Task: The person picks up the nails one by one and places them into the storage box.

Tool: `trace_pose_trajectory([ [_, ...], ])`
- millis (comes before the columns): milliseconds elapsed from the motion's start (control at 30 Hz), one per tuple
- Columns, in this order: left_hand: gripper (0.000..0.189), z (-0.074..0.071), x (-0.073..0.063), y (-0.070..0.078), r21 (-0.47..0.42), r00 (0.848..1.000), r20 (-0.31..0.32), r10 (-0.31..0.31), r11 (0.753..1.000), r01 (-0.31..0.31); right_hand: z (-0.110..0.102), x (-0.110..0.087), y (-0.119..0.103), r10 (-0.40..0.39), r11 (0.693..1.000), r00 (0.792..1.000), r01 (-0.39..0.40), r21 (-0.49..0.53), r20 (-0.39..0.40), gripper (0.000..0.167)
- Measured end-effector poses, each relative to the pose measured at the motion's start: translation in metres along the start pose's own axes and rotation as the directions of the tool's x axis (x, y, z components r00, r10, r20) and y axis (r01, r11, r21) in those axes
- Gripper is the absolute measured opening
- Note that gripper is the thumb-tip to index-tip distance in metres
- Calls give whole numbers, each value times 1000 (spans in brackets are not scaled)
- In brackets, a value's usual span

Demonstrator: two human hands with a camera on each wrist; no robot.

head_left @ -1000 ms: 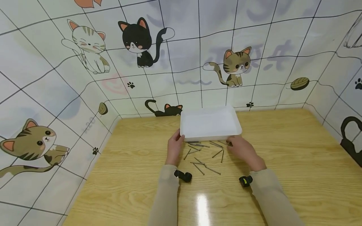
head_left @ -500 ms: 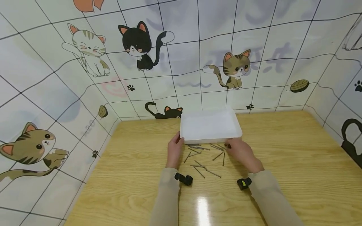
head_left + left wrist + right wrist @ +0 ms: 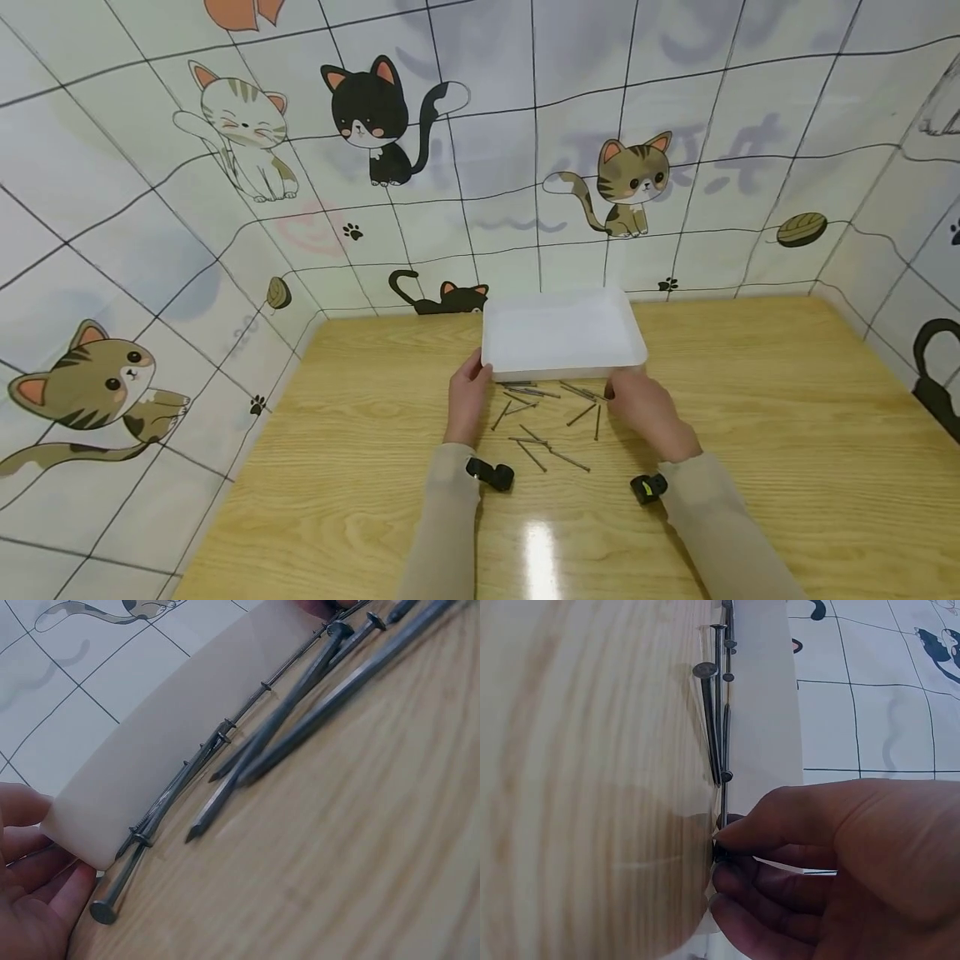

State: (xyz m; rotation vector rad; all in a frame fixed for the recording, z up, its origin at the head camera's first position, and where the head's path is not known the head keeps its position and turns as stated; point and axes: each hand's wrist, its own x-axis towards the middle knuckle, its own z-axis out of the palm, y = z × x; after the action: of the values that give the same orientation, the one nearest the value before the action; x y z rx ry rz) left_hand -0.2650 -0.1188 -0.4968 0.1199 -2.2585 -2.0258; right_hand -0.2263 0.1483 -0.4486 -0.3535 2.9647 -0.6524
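Note:
A shallow white tray [image 3: 562, 333] lies on the wooden table, its front wall facing me. My left hand [image 3: 467, 400] grips its front left corner; in the left wrist view the fingers [image 3: 67, 892] curl at the end of the tray wall [image 3: 150, 765]. Along the front wall and nearer to me lie several loose steel nails [image 3: 531, 442]. By the tray's front right corner, my right hand [image 3: 647, 408] pinches a nail [image 3: 724, 806] between thumb and fingertips; the fingers hide its near end. More nails [image 3: 712, 720] lie along the wall in the right wrist view.
Behind the tray rises a wall covering [image 3: 525, 183] with cat drawings and grid lines, and it continues on both sides. The wooden table [image 3: 337, 500] extends left, right and in front of the nails. Small black cameras [image 3: 491, 475] sit on both wrists.
My right hand has shifted slightly by the tray's front right corner, its fingers drawing in closer at the nail there. The left hand stays on the tray corner; the head view moves a little.

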Motion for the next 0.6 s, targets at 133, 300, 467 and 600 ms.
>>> trace_pose_trajectory([
  [133,49,0,4,6,15,1000,-2,18,1000,-18,-3,4,1,-16,1000,1000,16,-6,-18,13],
  [300,50,2,7,10,20,999,9,32,999,-32,-6,4,2,-33,999,999,33,12,-30,15],
  [467,48,0,1,4,32,1000,-6,-13,999,13,-3,-1,5,-58,998,998,57,33,3,14],
  [600,47,-1,-2,-1,31,1000,-13,-9,999,10,-3,-4,7,-79,996,997,79,52,-1,15],
])
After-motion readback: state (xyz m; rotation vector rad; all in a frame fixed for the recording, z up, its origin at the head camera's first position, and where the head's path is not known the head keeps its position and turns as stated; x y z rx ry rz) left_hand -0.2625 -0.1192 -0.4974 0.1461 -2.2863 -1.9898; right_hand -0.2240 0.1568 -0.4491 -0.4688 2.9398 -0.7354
